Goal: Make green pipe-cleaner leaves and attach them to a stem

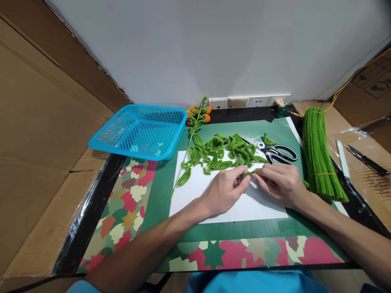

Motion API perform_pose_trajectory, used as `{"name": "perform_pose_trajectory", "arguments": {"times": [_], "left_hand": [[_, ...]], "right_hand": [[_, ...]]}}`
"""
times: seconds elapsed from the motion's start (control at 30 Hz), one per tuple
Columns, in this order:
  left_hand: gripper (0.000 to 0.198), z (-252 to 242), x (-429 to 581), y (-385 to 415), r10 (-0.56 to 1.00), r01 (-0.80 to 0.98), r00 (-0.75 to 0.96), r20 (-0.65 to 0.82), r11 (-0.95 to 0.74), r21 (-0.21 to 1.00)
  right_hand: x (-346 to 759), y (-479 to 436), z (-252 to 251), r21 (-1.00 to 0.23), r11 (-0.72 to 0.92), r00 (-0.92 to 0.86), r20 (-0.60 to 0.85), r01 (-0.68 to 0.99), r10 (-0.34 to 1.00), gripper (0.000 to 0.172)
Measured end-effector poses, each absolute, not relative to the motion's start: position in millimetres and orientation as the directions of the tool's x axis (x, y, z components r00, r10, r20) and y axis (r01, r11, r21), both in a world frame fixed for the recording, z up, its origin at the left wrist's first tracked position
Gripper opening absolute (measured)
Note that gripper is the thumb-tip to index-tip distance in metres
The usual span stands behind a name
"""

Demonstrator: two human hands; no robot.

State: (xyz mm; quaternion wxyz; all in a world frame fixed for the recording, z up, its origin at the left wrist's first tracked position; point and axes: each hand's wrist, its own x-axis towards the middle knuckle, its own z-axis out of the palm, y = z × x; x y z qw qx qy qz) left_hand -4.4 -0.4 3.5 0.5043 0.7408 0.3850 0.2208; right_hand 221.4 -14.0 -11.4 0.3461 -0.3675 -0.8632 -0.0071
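Note:
My left hand [224,191] and my right hand [279,183] meet over a white sheet of paper [195,193]. Both pinch a short green pipe cleaner piece [249,173] held between their fingertips. Just beyond them lies a pile of folded green pipe cleaner leaves [220,152]. A long green stem with leaves and orange flowers [195,122] runs from the paper's left edge toward the wall.
A blue plastic basket [140,130] sits at the back left. Black-handled scissors [275,152] lie behind my right hand. A bundle of straight green pipe cleaners [319,152] lies at the right, with a knife [368,160] and a white strip [342,158] beyond it. Cardboard walls flank the desk.

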Motion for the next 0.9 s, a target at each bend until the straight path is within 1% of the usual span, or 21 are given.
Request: {"name": "perform_pose_trajectory", "arguments": {"times": [0.1, 0.13, 0.27, 0.33, 0.47, 0.6, 0.73, 0.83, 0.9], "left_hand": [[0.035, 5.2, -4.1, 0.0, 0.802, 0.319, 0.592, -0.078, -0.144, 0.937], [0.036, 5.9, -4.1, 0.2, 0.803, 0.312, 0.591, -0.082, -0.134, 0.941], [0.038, 7.4, -4.0, 0.5, 0.798, 0.306, 0.597, -0.087, -0.127, 0.944], [0.038, 7.0, -4.2, 0.4, 0.794, 0.306, 0.601, -0.093, -0.121, 0.944], [0.037, 6.0, -5.3, 0.8, 0.780, 0.281, 0.617, -0.103, -0.096, 0.955], [0.038, 5.9, -6.4, 1.9, 0.758, 0.245, 0.643, -0.111, -0.066, 0.967], [0.037, 4.7, -6.6, 3.0, 0.738, 0.238, 0.663, -0.123, -0.052, 0.970], [0.034, 2.7, -6.3, 3.9, 0.734, 0.255, 0.664, -0.139, -0.048, 0.966], [0.033, 1.7, -6.1, 4.5, 0.733, 0.260, 0.664, -0.152, -0.036, 0.965]], "right_hand": [[221.1, -14.4, -13.2, -0.241, 0.714, -0.432, 0.657, 0.657, 0.618, 0.006], [221.2, -14.4, -13.5, -0.247, 0.709, -0.413, 0.668, 0.661, 0.619, 0.003], [222.2, -14.2, -13.6, -0.262, 0.712, -0.397, 0.683, 0.652, 0.614, 0.013], [222.2, -13.9, -13.0, -0.260, 0.719, -0.403, 0.683, 0.644, 0.609, 0.013], [221.2, -13.3, -11.3, -0.340, 0.717, -0.375, 0.673, 0.608, 0.638, 0.011], [220.3, -13.2, -9.1, -0.398, 0.722, -0.377, 0.654, 0.566, 0.656, 0.018], [220.3, -13.0, -8.5, -0.394, 0.752, -0.396, 0.669, 0.528, 0.629, 0.021], [220.5, -12.9, -9.4, -0.375, 0.749, -0.396, 0.672, 0.546, 0.626, 0.024], [220.6, -12.8, -10.1, -0.361, 0.747, -0.401, 0.672, 0.558, 0.623, 0.029]]}}
